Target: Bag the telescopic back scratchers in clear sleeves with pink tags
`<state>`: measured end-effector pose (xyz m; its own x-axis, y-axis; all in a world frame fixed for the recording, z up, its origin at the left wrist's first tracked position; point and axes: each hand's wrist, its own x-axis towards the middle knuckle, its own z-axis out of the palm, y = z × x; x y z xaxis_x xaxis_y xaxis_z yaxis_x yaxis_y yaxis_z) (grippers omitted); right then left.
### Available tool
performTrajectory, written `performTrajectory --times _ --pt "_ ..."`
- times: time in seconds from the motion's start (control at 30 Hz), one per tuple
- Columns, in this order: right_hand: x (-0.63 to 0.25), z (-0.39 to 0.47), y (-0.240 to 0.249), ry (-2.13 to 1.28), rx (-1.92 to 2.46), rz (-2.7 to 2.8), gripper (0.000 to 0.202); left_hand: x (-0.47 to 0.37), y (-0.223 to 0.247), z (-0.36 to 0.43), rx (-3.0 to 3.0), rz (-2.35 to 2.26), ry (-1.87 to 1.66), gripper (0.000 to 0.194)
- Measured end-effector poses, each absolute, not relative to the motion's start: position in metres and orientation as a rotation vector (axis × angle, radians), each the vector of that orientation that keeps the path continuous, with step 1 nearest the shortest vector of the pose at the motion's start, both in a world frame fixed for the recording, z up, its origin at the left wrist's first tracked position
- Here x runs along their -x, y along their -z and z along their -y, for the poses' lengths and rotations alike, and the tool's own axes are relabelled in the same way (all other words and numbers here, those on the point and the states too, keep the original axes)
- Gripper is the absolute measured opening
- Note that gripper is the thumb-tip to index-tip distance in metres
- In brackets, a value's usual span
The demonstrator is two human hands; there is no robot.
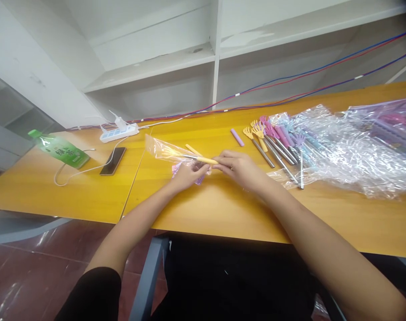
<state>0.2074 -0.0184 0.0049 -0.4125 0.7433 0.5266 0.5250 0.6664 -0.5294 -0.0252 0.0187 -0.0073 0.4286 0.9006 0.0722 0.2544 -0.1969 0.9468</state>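
Note:
A yellow back scratcher (207,160) with a claw-shaped head lies mostly inside a clear plastic sleeve (152,147), its head pointing left. My right hand (238,167) is closed around the end of its yellow handle. Under the shaft, my left hand (188,175) pinches the sleeve near its opening. Beneath and behind the left hand show a pink and purple piece (200,179), partly hidden, and a loose yellow handle grip (190,149). A loose purple grip (237,137) lies on the table beyond my right hand.
Several back scratchers (271,138) lie in a pile to the right, beside a heap of clear plastic sleeves (363,151). On the left are a green bottle (60,149) on its side, a phone (113,161) and a power strip (119,132). Cables (256,91) run along the back.

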Motion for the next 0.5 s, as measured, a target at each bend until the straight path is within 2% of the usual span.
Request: performTrajectory --times 0.2,0.37,0.5 --pt "-0.203 0.02 -0.005 -0.478 1.08 1.952 0.041 0.022 0.006 -0.021 -1.553 -1.018 -0.995 0.032" --pt "-0.205 0.022 -0.012 -0.569 1.113 1.875 0.022 0.022 -0.006 -0.026 -1.365 -0.991 -1.165 0.025" --pt "-0.206 0.025 -0.016 -0.571 1.06 1.923 0.02 0.024 -0.003 -0.028 -1.372 -1.023 -1.112 0.019"
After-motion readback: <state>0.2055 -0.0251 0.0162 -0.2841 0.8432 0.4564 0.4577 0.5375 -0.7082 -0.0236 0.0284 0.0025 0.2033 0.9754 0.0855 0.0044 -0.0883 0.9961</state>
